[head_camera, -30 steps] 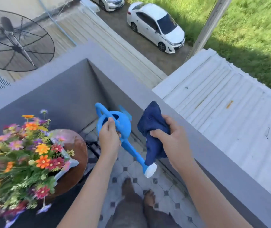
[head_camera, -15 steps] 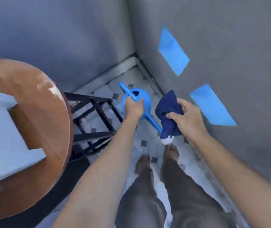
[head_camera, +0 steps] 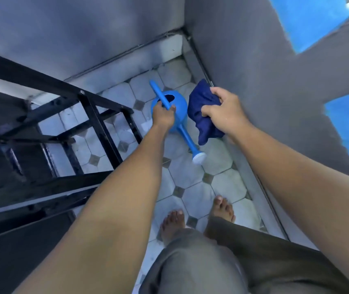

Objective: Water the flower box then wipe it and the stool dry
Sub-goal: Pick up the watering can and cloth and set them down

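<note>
A blue watering can (head_camera: 178, 109) with a white rose on its spout is low over the tiled floor near the corner. My left hand (head_camera: 163, 116) is closed around its handle. My right hand (head_camera: 225, 112) clutches a bunched dark blue cloth (head_camera: 204, 115) just right of the can. The stool's black metal legs and rungs (head_camera: 97, 122) stand to the left. The stool's seat and the flower box are out of view.
Grey walls (head_camera: 254, 60) meet in a corner just beyond the can. Blue patches (head_camera: 309, 20) mark the right wall. The white octagon-tiled floor (head_camera: 190, 179) runs toward me, with my bare feet (head_camera: 173, 223) and grey trousers at the bottom.
My view has dropped from the flowers and the street to the floor corner. Both hands have gone down, carrying the watering can and the cloth close to the tiles.
</note>
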{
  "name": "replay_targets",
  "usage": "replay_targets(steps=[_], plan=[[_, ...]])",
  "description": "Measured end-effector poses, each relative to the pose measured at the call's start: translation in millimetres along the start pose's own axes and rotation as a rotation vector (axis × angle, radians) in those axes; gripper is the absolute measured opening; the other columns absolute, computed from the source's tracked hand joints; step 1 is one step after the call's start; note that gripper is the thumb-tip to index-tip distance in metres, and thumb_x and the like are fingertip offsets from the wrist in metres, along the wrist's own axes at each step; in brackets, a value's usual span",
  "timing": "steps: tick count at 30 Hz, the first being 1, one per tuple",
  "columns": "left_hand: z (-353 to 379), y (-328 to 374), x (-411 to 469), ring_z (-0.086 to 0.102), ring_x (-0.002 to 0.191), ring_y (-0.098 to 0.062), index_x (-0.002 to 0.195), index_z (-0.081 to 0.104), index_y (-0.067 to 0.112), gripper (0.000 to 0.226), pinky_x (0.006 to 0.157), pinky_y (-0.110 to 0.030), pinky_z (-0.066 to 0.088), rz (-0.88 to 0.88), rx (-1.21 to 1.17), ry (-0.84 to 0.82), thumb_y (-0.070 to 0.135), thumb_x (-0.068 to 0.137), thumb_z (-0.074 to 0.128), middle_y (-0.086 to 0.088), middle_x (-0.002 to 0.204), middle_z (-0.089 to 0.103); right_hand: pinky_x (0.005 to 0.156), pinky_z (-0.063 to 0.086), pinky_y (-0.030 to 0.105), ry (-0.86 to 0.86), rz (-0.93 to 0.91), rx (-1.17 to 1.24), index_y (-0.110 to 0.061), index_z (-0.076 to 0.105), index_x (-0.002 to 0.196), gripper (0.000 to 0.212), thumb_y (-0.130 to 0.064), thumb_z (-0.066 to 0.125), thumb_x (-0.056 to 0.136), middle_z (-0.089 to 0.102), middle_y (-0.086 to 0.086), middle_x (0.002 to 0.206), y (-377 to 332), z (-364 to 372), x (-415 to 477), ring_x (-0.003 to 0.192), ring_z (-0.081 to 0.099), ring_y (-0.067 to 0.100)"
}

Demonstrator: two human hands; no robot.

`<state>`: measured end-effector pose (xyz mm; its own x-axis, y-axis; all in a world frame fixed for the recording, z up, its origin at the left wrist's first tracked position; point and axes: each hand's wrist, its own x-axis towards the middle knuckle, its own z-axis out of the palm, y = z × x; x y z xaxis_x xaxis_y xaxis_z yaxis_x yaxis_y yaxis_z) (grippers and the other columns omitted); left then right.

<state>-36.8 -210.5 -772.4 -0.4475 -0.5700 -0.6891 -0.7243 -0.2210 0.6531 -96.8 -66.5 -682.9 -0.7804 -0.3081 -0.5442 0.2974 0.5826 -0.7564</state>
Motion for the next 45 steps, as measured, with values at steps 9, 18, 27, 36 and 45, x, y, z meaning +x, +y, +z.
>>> replay_targets(steps=[9,18,27,36,45], plan=[[-41,9,-18,0.067,0.101,-0.017,0.126,0.062,0.016,0.079,0.075,-0.033,0.051,-0.101,-0.562,0.026,0.077,0.082,0.040,-0.002,0.117,0.071,0.064,0.045,0.023,-0.323,-0.007,0.127,-0.019,0.076,0.097,0.054,-0.003,0.055,0.049,0.069,-0.001,0.083,-50,33,42,0.079,0.062,0.019],[-46,-19,9,0.069,0.096,-0.022,0.127,0.056,0.009,0.050,0.069,-0.031,0.057,-0.171,-0.582,0.165,0.047,0.095,0.053,-0.006,0.116,0.069,0.104,0.048,0.030,-0.422,-0.123,-0.428,-0.022,0.049,0.145,0.063,-0.007,0.065,0.087,0.052,0.006,0.145,-48,64,93,0.128,0.053,0.023],[-28,-28,-15,0.040,0.140,-0.021,0.157,0.016,0.018,0.064,0.114,-0.034,0.033,-0.094,-0.167,-0.016,0.014,0.100,0.046,-0.004,0.158,0.033,0.069,0.042,0.020,-0.546,-0.175,-0.715,-0.024,0.011,0.161,0.078,-0.002,0.045,0.095,0.041,0.018,0.153,3,63,77,0.110,0.055,0.028],[-42,-24,-16,0.061,0.083,-0.003,0.128,0.061,0.019,0.039,0.074,-0.020,0.052,0.095,-0.274,0.199,0.002,0.095,0.049,0.007,0.110,0.062,0.108,0.046,0.040,-0.379,-0.073,-0.575,-0.025,0.019,0.160,0.080,-0.002,0.048,0.089,0.039,0.011,0.158,9,64,86,0.135,0.048,0.032],[-36,1,-32,0.036,0.140,-0.022,0.156,0.021,0.022,0.068,0.112,-0.036,0.037,-0.038,0.161,-0.168,0.011,0.093,0.043,-0.002,0.161,0.026,0.107,0.046,0.042,-0.505,-0.097,-0.693,-0.031,0.011,0.160,0.076,-0.009,0.046,0.096,0.041,0.014,0.154,13,55,61,0.129,0.051,0.032]])
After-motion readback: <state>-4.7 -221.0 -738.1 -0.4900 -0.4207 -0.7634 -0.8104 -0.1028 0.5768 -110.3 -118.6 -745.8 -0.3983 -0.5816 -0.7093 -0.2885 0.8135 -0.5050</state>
